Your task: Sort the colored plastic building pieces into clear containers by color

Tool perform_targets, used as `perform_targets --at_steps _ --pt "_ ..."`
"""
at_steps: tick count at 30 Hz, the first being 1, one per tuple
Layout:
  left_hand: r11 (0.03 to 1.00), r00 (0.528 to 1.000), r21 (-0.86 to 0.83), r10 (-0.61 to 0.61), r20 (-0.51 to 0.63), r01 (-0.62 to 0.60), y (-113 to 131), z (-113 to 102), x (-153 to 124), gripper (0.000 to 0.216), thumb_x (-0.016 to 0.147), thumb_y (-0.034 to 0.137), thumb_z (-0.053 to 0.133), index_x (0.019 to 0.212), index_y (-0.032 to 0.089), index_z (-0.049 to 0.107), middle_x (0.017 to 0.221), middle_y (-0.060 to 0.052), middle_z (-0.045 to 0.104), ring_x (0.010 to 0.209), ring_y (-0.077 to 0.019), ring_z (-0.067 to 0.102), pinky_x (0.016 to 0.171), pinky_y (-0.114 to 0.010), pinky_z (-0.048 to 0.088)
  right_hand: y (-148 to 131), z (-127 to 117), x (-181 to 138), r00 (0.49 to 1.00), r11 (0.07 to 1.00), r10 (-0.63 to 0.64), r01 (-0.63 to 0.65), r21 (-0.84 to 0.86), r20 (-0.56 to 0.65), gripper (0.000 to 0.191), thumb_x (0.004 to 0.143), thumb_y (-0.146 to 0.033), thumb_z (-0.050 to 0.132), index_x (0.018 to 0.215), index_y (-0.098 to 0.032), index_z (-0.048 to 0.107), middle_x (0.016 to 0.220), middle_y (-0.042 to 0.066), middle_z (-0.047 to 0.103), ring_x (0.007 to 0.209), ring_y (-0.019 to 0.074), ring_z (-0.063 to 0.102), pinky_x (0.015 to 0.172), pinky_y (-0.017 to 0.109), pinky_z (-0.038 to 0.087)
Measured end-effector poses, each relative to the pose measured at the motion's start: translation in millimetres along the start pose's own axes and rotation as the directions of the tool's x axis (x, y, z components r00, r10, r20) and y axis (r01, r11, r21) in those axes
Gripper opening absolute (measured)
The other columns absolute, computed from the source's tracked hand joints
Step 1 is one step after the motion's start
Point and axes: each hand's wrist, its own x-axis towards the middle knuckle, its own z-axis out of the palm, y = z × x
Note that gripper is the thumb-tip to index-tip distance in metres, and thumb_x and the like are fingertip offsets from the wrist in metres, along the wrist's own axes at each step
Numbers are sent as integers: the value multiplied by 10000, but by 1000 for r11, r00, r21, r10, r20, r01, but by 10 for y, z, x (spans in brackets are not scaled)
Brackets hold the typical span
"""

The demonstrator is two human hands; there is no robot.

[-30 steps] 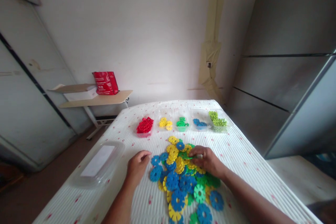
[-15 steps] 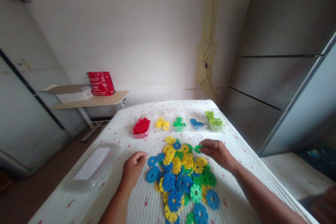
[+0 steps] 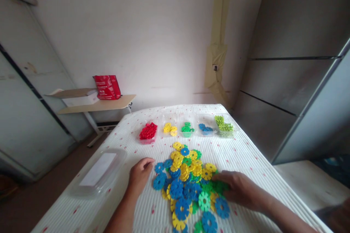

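The right hand (image 3: 238,189) has moved – half a second ago it was at the upper right edge of the pile of flat, notched plastic discs in blue, yellow and green (image 3: 188,178), pinching a green disc. Now it lies at the pile's lower right. The left hand (image 3: 140,175) has barely shifted.

The right fingers (image 3: 222,178) are stretched nearly flat and close together, resting on green discs (image 3: 210,188), with no grip visible. The left fingers (image 3: 149,161) curl into a loose fist on the white ribbed tablecloth (image 3: 246,153), just beside a blue disc (image 3: 159,168) at centre frame.

Two hands, one pile – its overlapping discs are too many to count. Five small clear trays line the table's far edge, holding red (image 3: 148,131), yellow (image 3: 170,129), green (image 3: 187,129), blue (image 3: 205,128) and lime (image 3: 224,124) pieces. One clear plastic lid (image 3: 100,169) lies at left.
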Motion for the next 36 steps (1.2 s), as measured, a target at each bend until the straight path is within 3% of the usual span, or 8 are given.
perform_targets --at_steps 6,11,14,20,22,27,32,36 --pt "1000 1000 -12 -13 -27 13 45 -3 -5 273 661 389 523 765 186 673 762 -34 716 747 -205 645 711 -277 498 -31 -8 1 1000 999 8 -9 -39 -19 431 645 -125 527 1048 -260 601 955 23 623 829 172 598 736 256 447" --pt "1000 1000 -24 -13 -2 13 22 7 0 275 682 382 515 785 182 672 779 -37 715 755 -205 641 707 -276 496 -27 -25 1 990 996 -65 72 49 -125 270 686 -99 515 910 -226 597 913 31 570 776 145 555 685 239 425" --pt "1000 1000 -21 -9 -17 9 18 6 -2 262 676 372 522 777 186 675 769 -32 715 750 -204 642 714 -280 495 7 -70 9 991 990 -77 90 112 -113 217 680 -72 518 831 -209 593 845 16 565 713 129 522 615 222 396" --pt "1000 1000 -5 -6 -11 6 19 12 -10 257 693 360 511 783 184 674 785 -35 718 758 -199 649 706 -269 498 71 -195 12 999 913 42 -37 407 -3 12 734 -167 570 743 -171 576 695 -14 546 627 110 472 549 220 353" --pt "1000 1000 2 -2 -10 2 9 21 -9 251 702 356 510 788 186 672 789 -34 720 762 -194 651 704 -262 498 82 -257 68 999 847 49 -40 529 -3 61 741 -220 590 770 -169 573 688 -18 544 613 103 472 544 219 356" --pt "1000 1000 26 8 -4 -8 3 21 -9 250 707 340 498 792 185 675 806 -37 721 773 -192 653 702 -257 497 30 -487 561 969 767 138 25 641 -203 249 674 -316 638 860 -170 562 614 -45 531 478 68 419 441 201 319" --pt "1000 1000 7 -6 -20 7 32 6 -17 253 692 341 497 791 190 674 800 -30 717 772 -196 646 720 -272 488 -68 -708 1403 835 823 265 65 565 -483 290 640 -345 619 853 -156 563 521 -54 520 426 81 458 419 211 369" --pt "1000 1000 -12 -19 -22 19 43 5 -17 259 691 348 503 790 180 673 777 -36 715 746 -196 644 708 -275 486 -91 -737 1815 776 862 312 13 507 -549 254 686 -323 579 883 -164 588 626 4 609 445 86 511 440 214 402"
